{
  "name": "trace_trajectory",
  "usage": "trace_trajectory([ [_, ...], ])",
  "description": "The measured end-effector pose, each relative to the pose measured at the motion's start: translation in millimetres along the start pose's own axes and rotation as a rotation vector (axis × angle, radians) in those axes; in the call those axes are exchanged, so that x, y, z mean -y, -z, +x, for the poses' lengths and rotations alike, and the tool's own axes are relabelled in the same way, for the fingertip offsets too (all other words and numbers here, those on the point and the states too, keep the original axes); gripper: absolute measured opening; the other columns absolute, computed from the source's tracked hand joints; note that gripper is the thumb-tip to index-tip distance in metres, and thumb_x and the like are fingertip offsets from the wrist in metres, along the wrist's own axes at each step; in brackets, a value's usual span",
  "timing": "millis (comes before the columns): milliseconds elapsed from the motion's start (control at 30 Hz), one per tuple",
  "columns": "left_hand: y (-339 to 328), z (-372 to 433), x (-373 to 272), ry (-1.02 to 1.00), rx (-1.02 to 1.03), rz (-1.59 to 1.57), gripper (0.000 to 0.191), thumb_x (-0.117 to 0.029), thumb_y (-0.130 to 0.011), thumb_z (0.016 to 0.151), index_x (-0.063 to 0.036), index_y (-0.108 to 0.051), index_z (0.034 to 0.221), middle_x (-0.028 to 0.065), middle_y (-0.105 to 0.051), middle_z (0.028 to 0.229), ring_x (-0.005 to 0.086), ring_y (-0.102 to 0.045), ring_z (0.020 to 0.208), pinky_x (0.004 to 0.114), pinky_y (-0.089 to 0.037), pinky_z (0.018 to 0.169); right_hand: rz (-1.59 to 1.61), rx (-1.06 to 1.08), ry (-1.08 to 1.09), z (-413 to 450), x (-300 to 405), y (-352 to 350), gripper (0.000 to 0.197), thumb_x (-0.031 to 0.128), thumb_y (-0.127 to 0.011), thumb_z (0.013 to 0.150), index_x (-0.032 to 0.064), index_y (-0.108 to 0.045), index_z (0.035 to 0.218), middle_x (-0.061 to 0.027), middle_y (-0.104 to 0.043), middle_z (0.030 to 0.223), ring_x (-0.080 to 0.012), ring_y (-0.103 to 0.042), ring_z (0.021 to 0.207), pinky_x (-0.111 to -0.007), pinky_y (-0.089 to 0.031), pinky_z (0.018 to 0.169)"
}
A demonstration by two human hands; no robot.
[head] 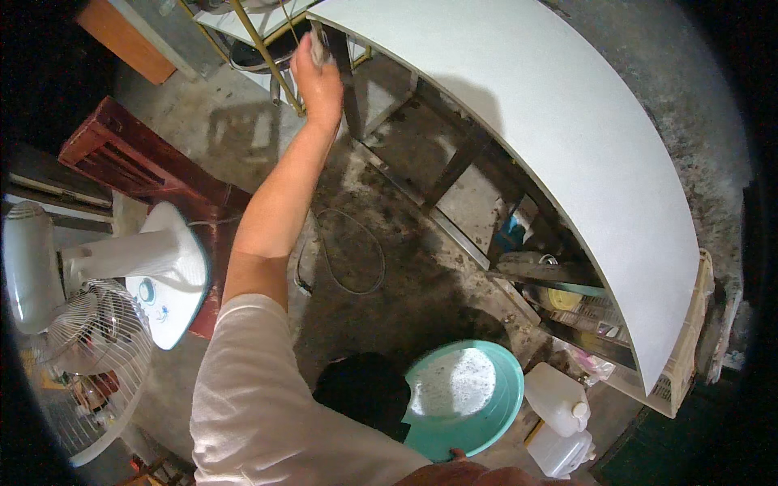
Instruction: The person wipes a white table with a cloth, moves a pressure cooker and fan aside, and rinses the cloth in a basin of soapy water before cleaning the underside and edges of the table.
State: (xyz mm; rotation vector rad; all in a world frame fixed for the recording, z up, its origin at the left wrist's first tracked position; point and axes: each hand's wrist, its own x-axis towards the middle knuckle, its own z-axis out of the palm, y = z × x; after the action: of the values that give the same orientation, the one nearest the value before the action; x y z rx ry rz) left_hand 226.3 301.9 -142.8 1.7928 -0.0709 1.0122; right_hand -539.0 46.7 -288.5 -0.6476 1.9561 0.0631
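My left hand (321,91) reaches far forward at the end of an outstretched arm. Its fingers are closed around a small greyish cloth (318,50), which looks blurred. Hand and cloth are beside the far left corner of a white tabletop (583,152), close to a dark table leg (351,91). Whether the cloth touches the leg or the table's edge is hard to tell. My right hand is out of view. Before me on the floor stands a turquoise basin (513,389) holding water with whitish foam.
A white electric fan (170,285) leans against dark red wooden furniture (182,176) at left. A cable (383,261) loops across the stained floor. Two plastic jugs (556,398) are right of the basin. A metal-framed shelf (267,48) stands beyond my hand. Crates (684,364) sit under the table.
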Motion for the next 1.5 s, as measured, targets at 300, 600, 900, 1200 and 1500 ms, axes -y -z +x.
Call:
trace_trajectory([
  [300, -48, -70, 70, 0.330, -0.067, 0.173, 0.057, 0.007, -0.049, 0.070, -0.0031, -0.036, 0.124, 0.0201, -0.038, 0.121, 0.0348, -0.035, 0.113, 0.043, -0.028, 0.095, 0.185, 0.406, 0.247, -9, 3, -1, 0.045, 0.017, -0.053, 0.068, -0.0041, -0.050, 0.108, -0.0177, -0.054, 0.099, -0.0323, -0.055, 0.086, -0.043, -0.046, 0.077],
  [600, -42, -197, 12, 0.842, 0.892, 0.096, 0.038, -0.010, -0.053, 0.082, -0.0061, -0.043, 0.119, 0.0052, -0.057, 0.083, 0.0192, -0.054, 0.070, 0.030, -0.045, 0.056, -0.940, 0.363, 0.611, 29, 15, 20, 0.042, 0.018, -0.051, 0.077, -0.0057, -0.048, 0.111, -0.0224, -0.052, 0.108, -0.0352, -0.053, 0.092, -0.045, -0.044, 0.078],
  [900, 91, -209, -155, 1.318, 1.002, -0.570, 0.047, -0.017, -0.056, 0.077, -0.0066, -0.044, 0.121, 0.0051, -0.055, 0.105, 0.0204, -0.053, 0.094, 0.033, -0.046, 0.069, 0.049, 0.401, 0.392, 15, 4, 24, 0.030, 0.008, -0.058, 0.071, 0.0018, -0.055, 0.100, -0.0123, -0.057, 0.097, -0.0279, -0.053, 0.092, -0.038, -0.044, 0.079],
  [1200, 145, -290, -392, 0.015, 2.004, -0.305, 0.043, 0.002, -0.056, 0.075, -0.0067, -0.050, 0.117, 0.0148, -0.048, 0.119, 0.0292, -0.047, 0.107, 0.035, -0.041, 0.087, 0.255, 0.449, 0.037, -133, 44, 53, 0.025, 0.009, -0.060, 0.069, -0.0032, -0.054, 0.090, -0.0083, -0.057, 0.081, -0.0196, -0.053, 0.063, -0.031, -0.041, 0.051],
  [1500, 129, -346, -529, -0.970, 2.030, 0.216, 0.052, -0.020, -0.049, 0.081, -0.0100, -0.036, 0.130, 0.0163, -0.024, 0.139, 0.0325, -0.022, 0.128, 0.055, -0.022, 0.099, 0.665, 0.380, 0.063, -307, 49, 190, 0.027, 0.000, -0.058, 0.069, -0.0043, -0.053, 0.095, -0.0121, -0.058, 0.083, -0.0247, -0.058, 0.070, -0.038, -0.049, 0.062],
])
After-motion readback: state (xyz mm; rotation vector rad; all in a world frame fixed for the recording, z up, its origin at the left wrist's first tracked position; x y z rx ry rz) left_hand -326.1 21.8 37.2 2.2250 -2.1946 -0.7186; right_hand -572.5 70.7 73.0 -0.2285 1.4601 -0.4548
